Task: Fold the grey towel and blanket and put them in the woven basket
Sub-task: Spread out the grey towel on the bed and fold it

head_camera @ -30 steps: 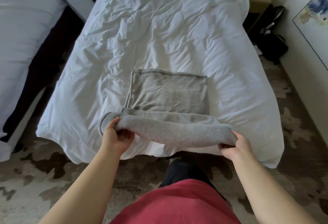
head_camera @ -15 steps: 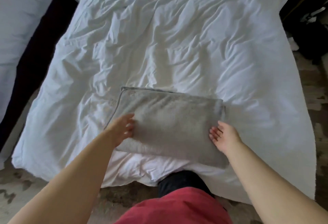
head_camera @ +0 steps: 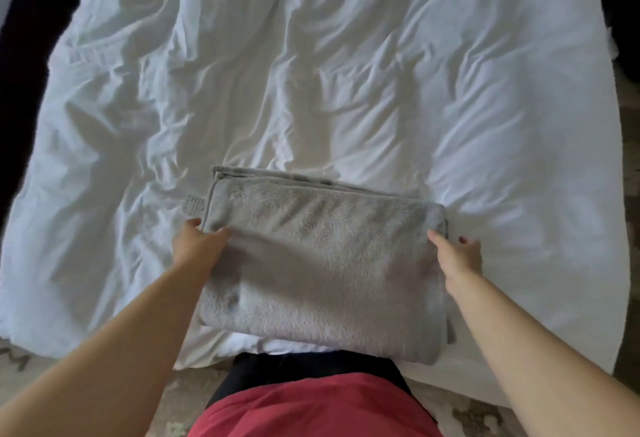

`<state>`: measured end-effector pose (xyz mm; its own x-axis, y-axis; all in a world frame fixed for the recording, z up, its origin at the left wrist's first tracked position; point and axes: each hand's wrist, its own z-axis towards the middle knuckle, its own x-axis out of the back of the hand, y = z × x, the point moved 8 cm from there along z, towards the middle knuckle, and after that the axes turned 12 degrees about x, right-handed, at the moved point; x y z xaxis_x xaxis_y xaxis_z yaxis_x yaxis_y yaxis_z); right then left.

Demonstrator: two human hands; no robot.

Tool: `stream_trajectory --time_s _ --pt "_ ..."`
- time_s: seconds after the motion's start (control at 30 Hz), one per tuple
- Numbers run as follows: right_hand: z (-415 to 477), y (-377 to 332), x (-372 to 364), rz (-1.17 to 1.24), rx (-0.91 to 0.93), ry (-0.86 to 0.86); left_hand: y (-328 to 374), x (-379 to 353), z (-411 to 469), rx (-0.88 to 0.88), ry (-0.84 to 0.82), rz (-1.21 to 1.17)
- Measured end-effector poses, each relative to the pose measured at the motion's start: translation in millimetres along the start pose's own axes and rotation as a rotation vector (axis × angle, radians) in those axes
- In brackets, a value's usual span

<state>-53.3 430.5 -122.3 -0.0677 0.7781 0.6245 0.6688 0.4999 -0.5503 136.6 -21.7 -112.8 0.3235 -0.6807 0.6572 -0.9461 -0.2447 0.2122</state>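
grey blanket (head_camera: 322,263) | fleecy, folded rectangle | flat on bed (head_camera: 346,90), near edge

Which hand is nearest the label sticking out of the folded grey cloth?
The left hand, at the folded grey cloth's left edge, right beside the label; the right hand lies at the opposite, label-free edge.

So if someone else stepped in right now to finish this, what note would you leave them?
Left hand: thumb on top of the folded grey cloth at its left edge; grip unclear.
Right hand: open, touching the right edge.
The cloth lies flat on the white bed, at its near edge, label poking out left.
Done: this piece is folded into a rectangle.
Left: put it in the basket. The basket and the second grey piece are out of view.
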Motion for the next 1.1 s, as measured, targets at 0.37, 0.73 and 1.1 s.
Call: stream_trajectory --time_s 0.37,0.73,1.1 --pt "5.4 13.4 -44.1 0.237 -0.233 -0.304 32.4 -30.6 38.6 0.157 -0.430 -0.001" --pt "17.2 -14.5 -20.3 0.383 -0.051 0.103 56.0 3.1 41.6 -0.271 -0.022 -0.092" --pt "21.5 -58.8 -29.3 -0.304 -0.076 0.214 117.5 -6.0 39.5 -0.275 0.222 0.282"
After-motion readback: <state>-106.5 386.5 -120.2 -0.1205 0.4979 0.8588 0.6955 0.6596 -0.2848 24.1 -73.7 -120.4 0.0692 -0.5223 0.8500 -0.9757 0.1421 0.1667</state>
